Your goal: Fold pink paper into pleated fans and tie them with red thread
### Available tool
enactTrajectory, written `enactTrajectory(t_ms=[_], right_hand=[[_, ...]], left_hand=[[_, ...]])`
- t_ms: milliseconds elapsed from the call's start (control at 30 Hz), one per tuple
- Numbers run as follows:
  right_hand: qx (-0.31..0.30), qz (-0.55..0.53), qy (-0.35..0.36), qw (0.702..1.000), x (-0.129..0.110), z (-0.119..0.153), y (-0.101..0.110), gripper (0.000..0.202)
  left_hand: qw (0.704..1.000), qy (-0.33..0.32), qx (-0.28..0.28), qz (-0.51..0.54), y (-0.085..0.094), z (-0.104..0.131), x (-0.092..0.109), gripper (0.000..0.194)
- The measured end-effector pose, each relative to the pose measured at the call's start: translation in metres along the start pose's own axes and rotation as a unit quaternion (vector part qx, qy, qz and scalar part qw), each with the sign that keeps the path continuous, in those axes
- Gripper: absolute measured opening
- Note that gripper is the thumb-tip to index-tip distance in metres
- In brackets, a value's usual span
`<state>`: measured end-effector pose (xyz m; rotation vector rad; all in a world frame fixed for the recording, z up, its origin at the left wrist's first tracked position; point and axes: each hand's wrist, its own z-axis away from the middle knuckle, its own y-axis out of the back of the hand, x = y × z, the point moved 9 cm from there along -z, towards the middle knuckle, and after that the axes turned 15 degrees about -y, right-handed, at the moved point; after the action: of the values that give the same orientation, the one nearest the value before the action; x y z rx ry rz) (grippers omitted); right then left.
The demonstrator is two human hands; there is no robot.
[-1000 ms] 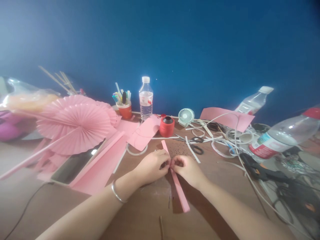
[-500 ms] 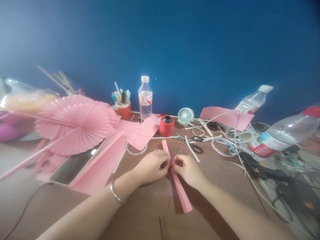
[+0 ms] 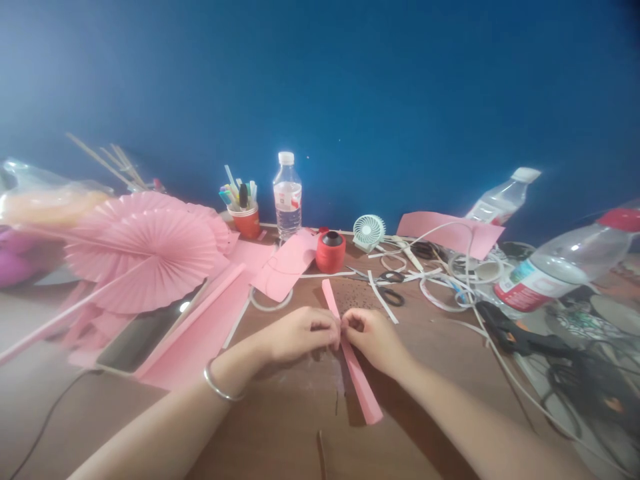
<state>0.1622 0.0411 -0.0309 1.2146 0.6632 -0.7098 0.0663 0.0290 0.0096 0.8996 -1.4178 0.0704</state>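
Observation:
A narrow folded strip of pink paper [image 3: 361, 383] slants across the middle of the table, its near end toward me. My left hand [image 3: 311, 333], with a silver bangle at the wrist, meets the strip's left side with its fingers curled together. From the right, my right hand [image 3: 369, 337] pinches the strip's middle between thumb and forefinger. The fingertips of both hands almost touch and hide that part of the paper. Whether anything small or thin is between them cannot be made out. Just beyond the hands stands a spool of red thread [image 3: 331, 253].
Pink pleated paper fans [image 3: 150, 260] and a dark phone-like slab [image 3: 145, 337] lie left. Behind stand a pen cup [image 3: 245, 221] and a water bottle [image 3: 287, 200]. Black-handled scissors [image 3: 391, 295], a mint fan [image 3: 369, 232], a glue gun [image 3: 525, 343] and a large bottle [image 3: 565, 270] are right.
My left hand has shifted slightly, its wrist turning and moving a little left and down. My right hand keeps its pinch on the strip. The whole view has drifted slightly.

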Motion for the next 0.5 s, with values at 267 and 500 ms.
enactTrajectory(t_ms=[267, 500], right_hand=[[-0.035, -0.043, 0.008, 0.998, 0.000, 0.000, -0.001, 0.010], [-0.044, -0.041, 0.009, 0.998, -0.002, 0.001, -0.001, 0.009]], left_hand=[[0.983, 0.010, 0.127, -0.135, 0.023, -0.001, -0.018, 0.017], [0.981, -0.022, 0.089, -0.169, 0.012, -0.008, -0.010, 0.014]])
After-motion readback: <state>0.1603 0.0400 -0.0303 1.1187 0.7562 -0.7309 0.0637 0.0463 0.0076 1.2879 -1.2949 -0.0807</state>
